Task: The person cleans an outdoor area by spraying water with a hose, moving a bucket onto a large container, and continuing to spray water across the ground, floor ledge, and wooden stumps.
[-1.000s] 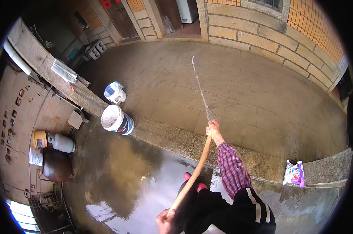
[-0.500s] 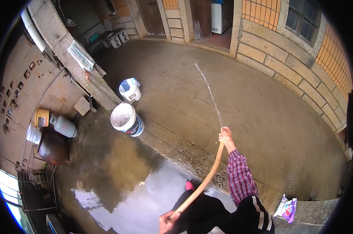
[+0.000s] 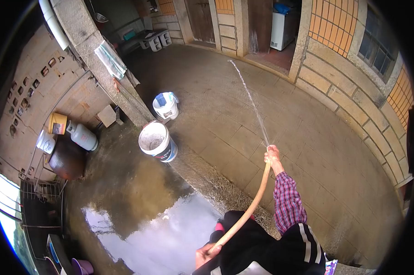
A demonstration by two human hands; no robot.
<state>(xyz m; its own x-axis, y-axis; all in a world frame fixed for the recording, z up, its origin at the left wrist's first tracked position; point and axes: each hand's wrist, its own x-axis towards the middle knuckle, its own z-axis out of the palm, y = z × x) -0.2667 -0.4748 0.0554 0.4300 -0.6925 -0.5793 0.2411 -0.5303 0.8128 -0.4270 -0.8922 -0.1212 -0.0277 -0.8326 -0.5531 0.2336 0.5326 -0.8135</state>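
My right hand (image 3: 273,156), stretched forward out of a checked sleeve, is closed round the front end of a tan hose (image 3: 254,201). A thin stream of water (image 3: 252,98) shoots from that end out over the wet paved floor (image 3: 216,133). Lower down, close to my body, my left hand (image 3: 208,255) is wrapped round the same hose. The hose bows between the two hands. Whatever part of it runs behind my left hand is hidden.
A large white bucket (image 3: 155,140) stands by the stone step, a smaller white bucket (image 3: 166,106) behind it. On the left are a gas cylinder (image 3: 82,136) and a big brown jar (image 3: 67,159). Standing water (image 3: 166,231) covers the lower ground. A stone pillar (image 3: 90,39) rises at left.
The view has shifted, so the buckets and walls appear further right. Both hands keep hold of the hose and water still flows. A purple basin has come into view at lower left.
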